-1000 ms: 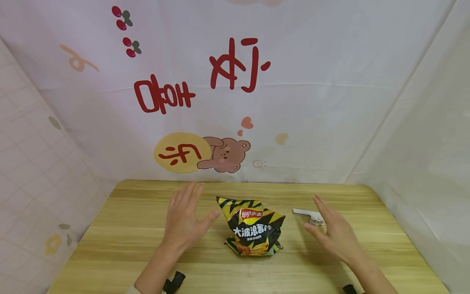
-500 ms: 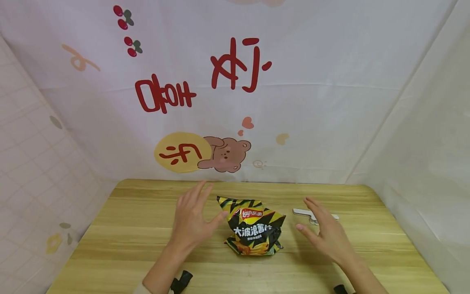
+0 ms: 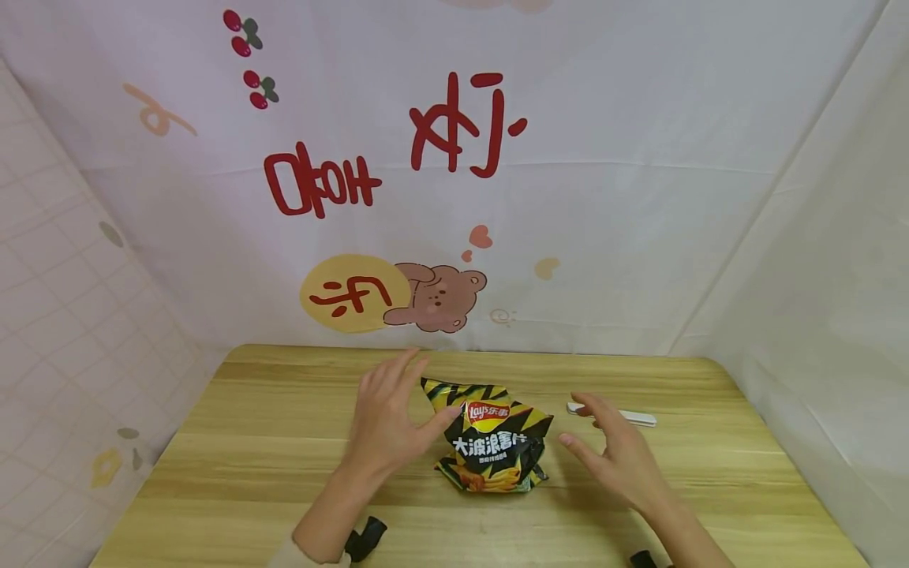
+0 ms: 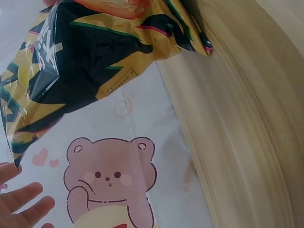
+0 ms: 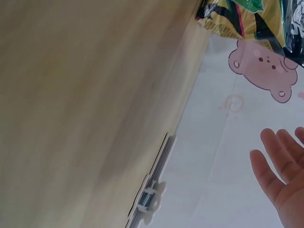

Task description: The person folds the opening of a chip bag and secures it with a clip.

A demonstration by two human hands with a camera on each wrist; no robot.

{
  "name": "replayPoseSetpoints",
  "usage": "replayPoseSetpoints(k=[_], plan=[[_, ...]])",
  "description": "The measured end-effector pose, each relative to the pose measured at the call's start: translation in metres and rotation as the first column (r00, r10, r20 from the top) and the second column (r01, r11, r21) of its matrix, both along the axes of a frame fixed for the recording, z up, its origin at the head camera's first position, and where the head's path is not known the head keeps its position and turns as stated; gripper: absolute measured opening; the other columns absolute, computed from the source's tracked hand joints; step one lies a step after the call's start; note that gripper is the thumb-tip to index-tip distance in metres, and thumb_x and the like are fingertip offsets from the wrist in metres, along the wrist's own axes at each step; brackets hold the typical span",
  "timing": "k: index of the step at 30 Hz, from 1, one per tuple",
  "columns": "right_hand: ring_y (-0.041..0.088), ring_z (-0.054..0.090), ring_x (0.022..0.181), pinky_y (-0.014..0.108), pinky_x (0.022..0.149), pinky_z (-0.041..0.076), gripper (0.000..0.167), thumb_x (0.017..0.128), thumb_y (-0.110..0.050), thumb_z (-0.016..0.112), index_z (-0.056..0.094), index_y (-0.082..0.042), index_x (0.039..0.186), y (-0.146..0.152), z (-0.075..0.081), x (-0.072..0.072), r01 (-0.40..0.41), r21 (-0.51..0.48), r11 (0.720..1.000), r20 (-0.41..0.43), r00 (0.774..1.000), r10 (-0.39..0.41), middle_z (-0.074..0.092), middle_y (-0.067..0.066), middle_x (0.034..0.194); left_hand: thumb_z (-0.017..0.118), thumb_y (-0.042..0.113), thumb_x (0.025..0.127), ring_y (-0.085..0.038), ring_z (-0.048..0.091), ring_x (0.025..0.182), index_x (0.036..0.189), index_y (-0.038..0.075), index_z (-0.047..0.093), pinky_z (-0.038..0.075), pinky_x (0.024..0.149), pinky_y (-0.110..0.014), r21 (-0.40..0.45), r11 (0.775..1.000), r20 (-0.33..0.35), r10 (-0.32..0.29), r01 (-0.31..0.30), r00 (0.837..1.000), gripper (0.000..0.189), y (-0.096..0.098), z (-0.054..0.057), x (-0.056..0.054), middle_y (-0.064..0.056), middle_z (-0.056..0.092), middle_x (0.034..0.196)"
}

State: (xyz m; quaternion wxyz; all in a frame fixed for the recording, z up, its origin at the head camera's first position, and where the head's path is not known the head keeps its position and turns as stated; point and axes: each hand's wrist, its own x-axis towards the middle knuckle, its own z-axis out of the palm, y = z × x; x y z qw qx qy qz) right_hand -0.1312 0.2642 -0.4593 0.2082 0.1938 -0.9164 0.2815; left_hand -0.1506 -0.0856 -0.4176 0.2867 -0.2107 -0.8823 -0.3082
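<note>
A black and yellow Lay's chip bag (image 3: 490, 454), its top corners crumpled outward, stands at the middle of the wooden table. To its left is my left hand (image 3: 389, 426), fingers spread upward and thumb overlapping the bag's edge in the head view. In the left wrist view its fingers (image 4: 23, 202) show below a pointed corner of the bag (image 4: 104, 57). My right hand (image 3: 619, 457) hovers on the bag's right with a gap between, thumb and fingers apart, holding nothing. Behind it lies a white sealing clip (image 3: 639, 418), partly hidden by the fingers; the right wrist view shows the clip's spring hinge (image 5: 147, 197).
The wooden table (image 3: 234, 442) has rounded far corners and meets a white printed cloth (image 3: 604, 197) at the back, with a bear drawing (image 3: 443, 300). More cloth hangs at both sides. Black straps or mounts (image 3: 365, 539) show at the wrists.
Both hands have moved inward toward the chip bag, the left one to the right and the right one to the left. The bag and the clip have stayed in place.
</note>
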Motion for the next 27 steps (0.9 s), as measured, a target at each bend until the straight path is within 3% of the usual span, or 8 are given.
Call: replayPoseSetpoints(k=[6, 15, 27], plan=[[0.025, 0.069, 0.109, 0.057, 0.087, 0.054, 0.06, 0.089, -0.017, 0.084, 0.058, -0.011, 0.143, -0.008, 0.002, -0.001, -0.019, -0.044, 0.999, 0.003, 1.0, 0.019, 0.068, 0.005, 0.131, 0.08, 0.049, 0.086, -0.037, 0.053, 0.134, 0.137, 0.008, 0.065, 0.035, 0.113, -0.061, -0.012, 0.999, 0.021, -0.037, 0.038, 0.999, 0.067, 0.007, 0.003, 0.0, -0.013, 0.059, 0.146], [0.02, 0.068, 0.108, 0.049, 0.086, 0.057, 0.053, 0.091, -0.014, 0.083, 0.061, -0.011, 0.14, -0.017, 0.0, 0.0, -0.06, -0.097, 0.994, 0.024, 0.998, 0.062, 0.069, 0.002, 0.129, 0.085, 0.042, 0.085, -0.031, 0.058, 0.127, 0.13, 0.008, 0.069, 0.037, 0.112, -0.059, -0.035, 0.99, -0.051, -0.14, 0.138, 0.989, 0.058, 0.023, 0.007, 0.0, -0.01, 0.066, 0.135], [0.016, 0.068, 0.104, 0.039, 0.09, 0.057, 0.049, 0.084, -0.009, 0.088, 0.068, -0.011, 0.129, -0.031, 0.002, -0.002, -0.088, -0.155, 0.984, -0.005, 0.996, 0.088, 0.071, -0.006, 0.118, 0.088, 0.039, 0.085, -0.025, 0.061, 0.121, 0.124, 0.009, 0.073, 0.04, 0.111, -0.052, -0.035, 0.984, -0.059, -0.177, 0.175, 0.982, 0.051, 0.042, 0.011, -0.003, -0.005, 0.07, 0.124]])
